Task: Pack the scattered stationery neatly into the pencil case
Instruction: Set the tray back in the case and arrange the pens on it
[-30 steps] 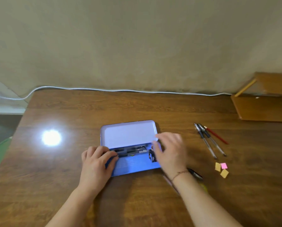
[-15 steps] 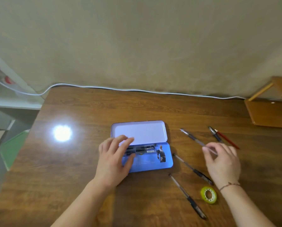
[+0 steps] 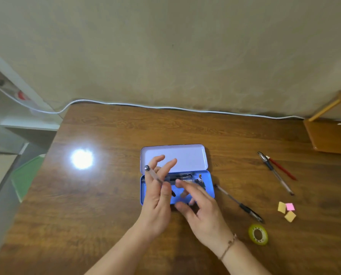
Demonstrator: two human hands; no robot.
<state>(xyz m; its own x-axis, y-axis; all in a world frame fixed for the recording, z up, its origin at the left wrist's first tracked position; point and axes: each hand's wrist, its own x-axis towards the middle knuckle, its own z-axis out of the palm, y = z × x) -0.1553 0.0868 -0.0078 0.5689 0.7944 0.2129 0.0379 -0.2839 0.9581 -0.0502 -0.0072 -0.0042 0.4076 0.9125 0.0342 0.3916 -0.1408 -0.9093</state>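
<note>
One clear pen (image 3: pixel 154 176) was held in the left hand (image 3: pixel 157 203), pinched between thumb and fingers, its capped end raised over the left end of the pencil case (image 3: pixel 209 192). Right hand (image 3: pixel 200 207): fingers spread and relaxed, holding nothing, hovering above the blue tray. Case: lid (image 3: pixel 185 156) open and lying flat behind, several dark pens already resting along the tray's far edge.

Outstanding on the table (image 3: pixel 106 195): one black pen (image 3: pixel 239 204) just right of the case; one more black pen (image 3: pixel 275 173) and a red pen (image 3: pixel 282 168) farther right, lying together; three small sticky notes (image 3: pixel 286 210); one roll of green tape (image 3: pixel 258 234).

Handling note: the held pen would likely sit best lowered lengthwise, parallel to those already packed, the free hand steadying the tray and leaving room for the tape.
</note>
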